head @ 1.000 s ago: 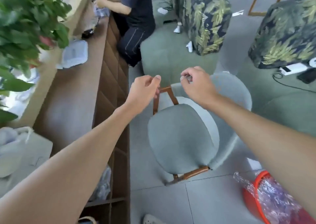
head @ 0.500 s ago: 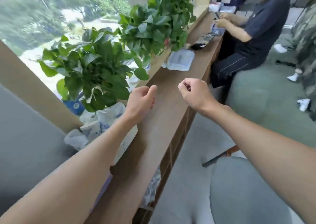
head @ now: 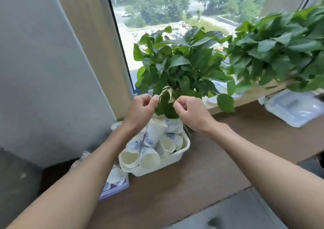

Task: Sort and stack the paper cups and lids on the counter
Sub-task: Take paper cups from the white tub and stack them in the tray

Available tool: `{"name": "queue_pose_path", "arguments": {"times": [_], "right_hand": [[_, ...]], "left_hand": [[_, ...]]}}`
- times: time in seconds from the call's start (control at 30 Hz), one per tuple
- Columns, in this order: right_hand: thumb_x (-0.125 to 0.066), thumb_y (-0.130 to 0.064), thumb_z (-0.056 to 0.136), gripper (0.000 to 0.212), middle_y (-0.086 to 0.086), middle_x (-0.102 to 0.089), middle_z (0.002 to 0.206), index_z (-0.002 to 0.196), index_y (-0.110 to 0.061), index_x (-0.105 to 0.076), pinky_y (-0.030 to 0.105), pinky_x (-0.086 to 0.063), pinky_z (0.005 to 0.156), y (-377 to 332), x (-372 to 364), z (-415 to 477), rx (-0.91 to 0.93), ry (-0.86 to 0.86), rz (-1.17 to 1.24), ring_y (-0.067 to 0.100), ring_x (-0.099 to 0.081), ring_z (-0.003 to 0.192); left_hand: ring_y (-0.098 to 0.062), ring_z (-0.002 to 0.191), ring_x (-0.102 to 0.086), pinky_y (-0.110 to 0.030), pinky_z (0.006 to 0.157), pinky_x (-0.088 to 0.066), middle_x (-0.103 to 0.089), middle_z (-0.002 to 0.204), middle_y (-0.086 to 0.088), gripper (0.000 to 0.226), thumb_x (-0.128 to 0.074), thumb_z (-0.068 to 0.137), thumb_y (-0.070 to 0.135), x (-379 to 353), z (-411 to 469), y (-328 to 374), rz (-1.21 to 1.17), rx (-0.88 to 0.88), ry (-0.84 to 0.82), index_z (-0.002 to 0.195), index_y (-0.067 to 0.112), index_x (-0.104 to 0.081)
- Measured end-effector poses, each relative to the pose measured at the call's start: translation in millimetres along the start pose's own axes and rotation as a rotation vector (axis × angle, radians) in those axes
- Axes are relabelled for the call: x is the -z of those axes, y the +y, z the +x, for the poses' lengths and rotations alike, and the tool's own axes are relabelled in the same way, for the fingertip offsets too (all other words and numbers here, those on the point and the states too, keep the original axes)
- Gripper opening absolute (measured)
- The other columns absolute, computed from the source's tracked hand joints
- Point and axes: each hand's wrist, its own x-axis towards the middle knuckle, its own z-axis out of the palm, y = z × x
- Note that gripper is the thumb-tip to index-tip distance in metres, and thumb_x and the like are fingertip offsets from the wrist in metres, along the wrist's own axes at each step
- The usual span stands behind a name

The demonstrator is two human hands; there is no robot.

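Cups [head: 154,132] of white paper w/ blue print are heaped, mostly on their sides, in a white plastic basket [head: 186,145] set on the brown wooden surface [head: 201,176]. Left grip [head: 142,109] and right grip [head: 190,114] are held just above the basket, fingers curled closed, nothing seen in either. Green leafy pot plant [head: 178,67] is seen directly behind.

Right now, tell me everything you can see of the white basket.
The basket looks like white plastic, with rounded corners. It sits on the brown counter near the wall, in front of a plant. Jumbled paper cups, white with blue print, fill it, some nested. A purple-edged tray lies at its left. The left hand and right hand hover above, not touching.
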Motion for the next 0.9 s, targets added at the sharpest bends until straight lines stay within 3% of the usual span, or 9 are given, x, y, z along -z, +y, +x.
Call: {"name": "queue_pose_path", "arguments": {"times": [0.07,0.2,0.27,0.37,0.4,0.5,0.63,0.7,0.9], "right_hand": [[-0.05,-0.027,0.091,0.023,-0.006,-0.06,0.062,0.071,-0.022,-0.061,0.045,-0.052,0.064,13.4,-17.9,13.4,0.089,-0.099,0.02,0.015,-0.053,0.059],[-0.054,-0.026,0.09,0.016,-0.008,-0.061,0.072,0.082,-0.018,-0.065,0.044,-0.052,0.07,29.7,-48.1,15.7,0.242,-0.223,0.056,0.014,-0.056,0.07],[-0.057,-0.027,0.09,0.012,-0.008,-0.06,0.079,0.084,-0.02,-0.065,0.043,-0.052,0.074,38.1,-60.5,11.0,0.313,-0.246,0.066,0.013,-0.057,0.075],[-0.062,-0.029,0.089,0.011,-0.008,-0.055,0.087,0.095,-0.022,-0.066,0.039,-0.051,0.074,53.8,-76.3,10.2,0.394,-0.197,0.099,0.009,-0.053,0.075],[-0.063,-0.029,0.088,0.014,-0.007,-0.053,0.087,0.1,-0.021,-0.065,0.037,-0.05,0.073,58.0,-81.1,12.8,0.423,-0.176,0.102,0.009,-0.051,0.073],[-0.065,-0.026,0.085,0.019,-0.01,-0.05,0.079,0.102,-0.021,-0.061,0.031,-0.046,0.065,68.5,-93.0,20.6,0.511,-0.101,0.101,0.005,-0.045,0.064],[-0.063,-0.018,0.083,0.024,-0.007,-0.057,0.067,0.106,-0.019,-0.059,0.03,-0.045,0.06,81.2,-108.8,27.4,0.624,0.018,0.174,0.005,-0.047,0.056],[-0.063,-0.013,0.083,0.025,-0.004,-0.06,0.066,0.107,-0.019,-0.059,0.029,-0.045,0.06,79.4,-112.6,21.7,0.663,0.059,0.231,0.003,-0.049,0.057],[-0.058,-0.005,0.086,0.03,0.001,-0.061,0.073,0.11,-0.021,-0.057,0.034,-0.048,0.067,61.8,-94.2,-11.0,0.603,0.182,0.289,0.018,-0.058,0.07]], "left_hand": [[-0.013,0.056,-0.049,-0.03,0.058,-0.042,-0.052,0.062,-0.005,0.046,-0.052,0.09,0.045,-1.0,-0.5,-11.8,0.02,0.053,0.082,0.07,0.004,-0.06],[-0.034,0.066,-0.058,-0.046,0.068,-0.05,-0.065,0.073,-0.02,0.046,-0.051,0.089,0.05,4.3,-19.8,-41.7,0.176,0.062,0.189,0.074,0.008,-0.062],[-0.033,0.072,-0.063,-0.043,0.07,-0.052,-0.069,0.078,-0.018,0.049,-0.049,0.088,0.054,3.9,-31.0,-56.5,0.232,0.057,0.228,0.077,0.009,-0.064],[-0.006,0.057,-0.05,-0.019,0.056,-0.042,-0.067,0.073,-0.01,0.043,-0.051,0.09,0.05,-2.4,-43.8,-73.5,0.308,0.003,0.274,0.076,0.013,-0.067],[-0.003,0.055,-0.048,-0.017,0.055,-0.04,-0.066,0.071,-0.008,0.039,-0.054,0.094,0.046,-5.0,-47.6,-78.3,0.319,-0.02,0.288,0.077,0.014,-0.068],[-0.001,0.052,-0.047,-0.025,0.057,-0.045,-0.063,0.063,0.004,0.031,-0.058,0.098,0.035,-13.3,-57.6,-88.6,0.35,-0.099,0.345,0.076,0.015,-0.069],[0.003,0.051,-0.049,-0.012,0.054,-0.037,-0.059,0.066,0.01,0.026,-0.06,0.099,0.027,-23.4,-64.5,-92.8,0.471,-0.256,0.413,0.077,0.014,-0.065],[0.007,0.054,-0.051,-0.009,0.056,-0.035,-0.063,0.077,0.002,0.022,-0.06,0.099,0.023,-29.9,-76.7,-91.4,0.536,-0.341,0.4,0.081,0.011,-0.066],[0.007,0.068,-0.056,-0.016,0.067,-0.04,-0.064,0.083,0.011,0.011,-0.062,0.096,0.019,-39.3,-105.6,-86.8,0.503,-0.351,0.374,0.087,0.02,-0.067]]}}
